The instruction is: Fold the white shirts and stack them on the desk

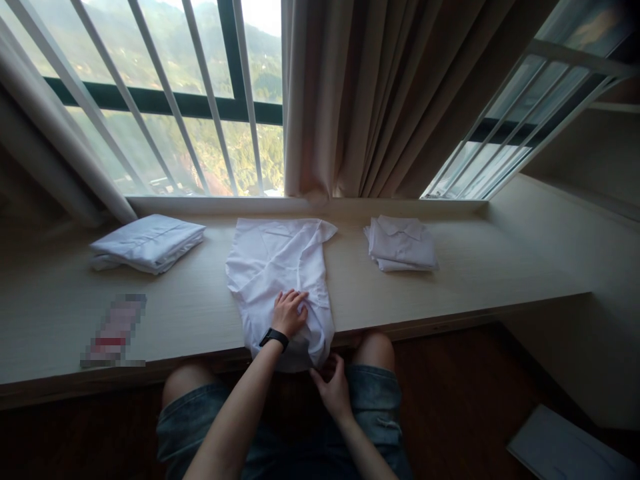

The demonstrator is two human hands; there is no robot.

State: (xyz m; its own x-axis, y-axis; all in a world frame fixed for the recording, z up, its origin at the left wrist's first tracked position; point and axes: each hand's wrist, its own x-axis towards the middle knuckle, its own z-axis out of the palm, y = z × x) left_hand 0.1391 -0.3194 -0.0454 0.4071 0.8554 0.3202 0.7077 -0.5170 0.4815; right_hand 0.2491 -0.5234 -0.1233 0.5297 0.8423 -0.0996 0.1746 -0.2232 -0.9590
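Folding in progress: left hand (289, 312) pressed flat on the white shirt (280, 273) lying mid-ledge (200, 307), right hand (334, 390) pinching its overhanging hem; next move likely requires lifting that hem onto the shirt's body.

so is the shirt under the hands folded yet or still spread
Partly folded: the shirt has its sides turned in, but its length still hangs over the ledge.

pale ledge (450, 280) bears white shirt (280, 267), two folded stacks (147, 243).
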